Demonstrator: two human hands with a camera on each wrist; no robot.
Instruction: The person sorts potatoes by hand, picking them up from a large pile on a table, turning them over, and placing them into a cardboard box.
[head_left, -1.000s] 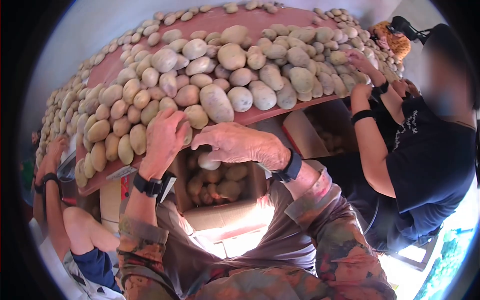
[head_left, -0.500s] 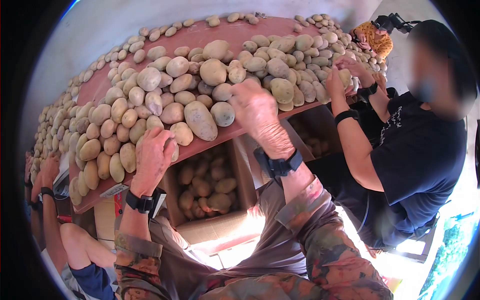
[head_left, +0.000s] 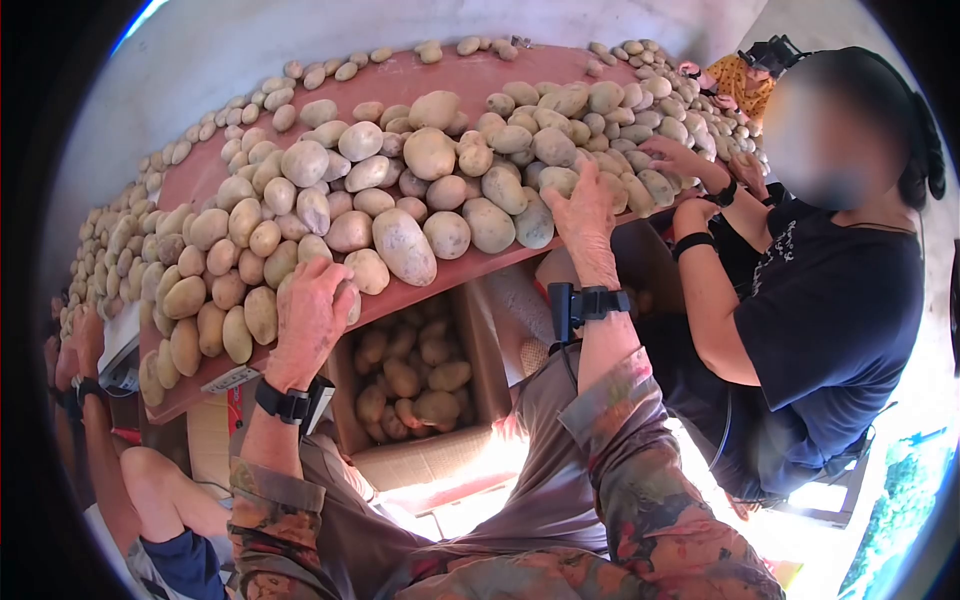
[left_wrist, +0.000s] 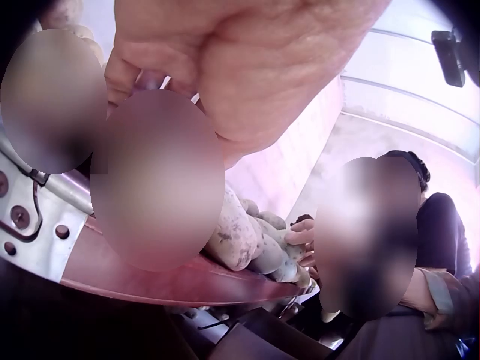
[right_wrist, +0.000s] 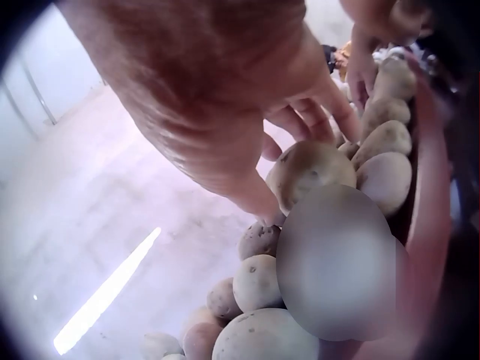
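Observation:
My left hand (head_left: 308,318) is at the table's front edge, fingers bent over a potato (head_left: 352,303) that shows beside the fingertips. The left wrist view has that hand (left_wrist: 247,67) above a large blurred oval. Further right, my right hand (head_left: 585,215) reaches onto the pile. Its thumb and fingers lie on opposite sides of a potato (right_wrist: 311,176), with the hand (right_wrist: 225,112) arched over it in the right wrist view. A big oblong potato (head_left: 403,246) lies on the edge between the hands.
Potatoes of many sizes cover the red table (head_left: 480,262). Below its edge, between my knees, a cardboard box (head_left: 488,375) holds several potatoes. A person in a black shirt (head_left: 830,300) works at the right, another person's legs (head_left: 165,490) show at the left.
A pale potato under my right hand is gone from above the box. That hand has gone up and right onto the pile. My left hand keeps its place at the edge.

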